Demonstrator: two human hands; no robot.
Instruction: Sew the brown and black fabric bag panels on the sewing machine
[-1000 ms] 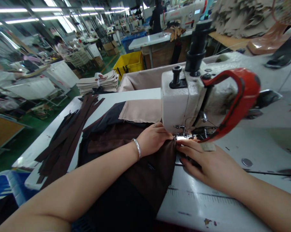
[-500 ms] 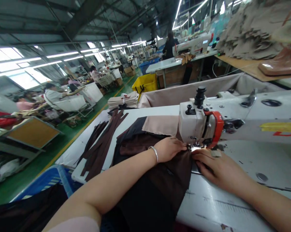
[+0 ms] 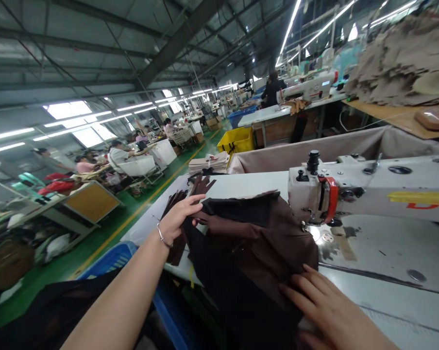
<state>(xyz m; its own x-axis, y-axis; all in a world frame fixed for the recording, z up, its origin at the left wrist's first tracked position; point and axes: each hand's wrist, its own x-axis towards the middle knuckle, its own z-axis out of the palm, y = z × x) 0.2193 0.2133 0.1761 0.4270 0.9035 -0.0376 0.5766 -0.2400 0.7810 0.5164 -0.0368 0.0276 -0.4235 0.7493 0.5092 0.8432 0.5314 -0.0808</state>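
Observation:
A dark brown and black fabric piece point(image 3: 256, 238) spreads over the sewing machine's bed, its right edge beside the presser foot and its black part hanging over the front. At the fabric's left edge, my left hand point(image 3: 179, 217), with a bracelet at the wrist, pinches the cloth between thumb and fingers. My right hand point(image 3: 319, 301) rests on the lower right of the cloth, fingers apart. The white sewing machine point(image 3: 310, 194) with a red guard stands just beyond the fabric, and a light shines on its needle plate. Brown strips point(image 3: 176, 253) lie partly behind my left hand.
Below the table's left side is a blue basket point(image 3: 126, 253) with dark cloth. A stack of beige pieces point(image 3: 210, 163) and a yellow bin point(image 3: 237, 140) stand beyond. A fabric-lined trough point(image 3: 270, 158) runs behind the machine. Several people sit at far tables.
Both hands have left the needle area: my left hand moved left to the fabric's edge, my right hand down toward me. The fabric has shifted, its beige panel out of sight. The view has turned left.

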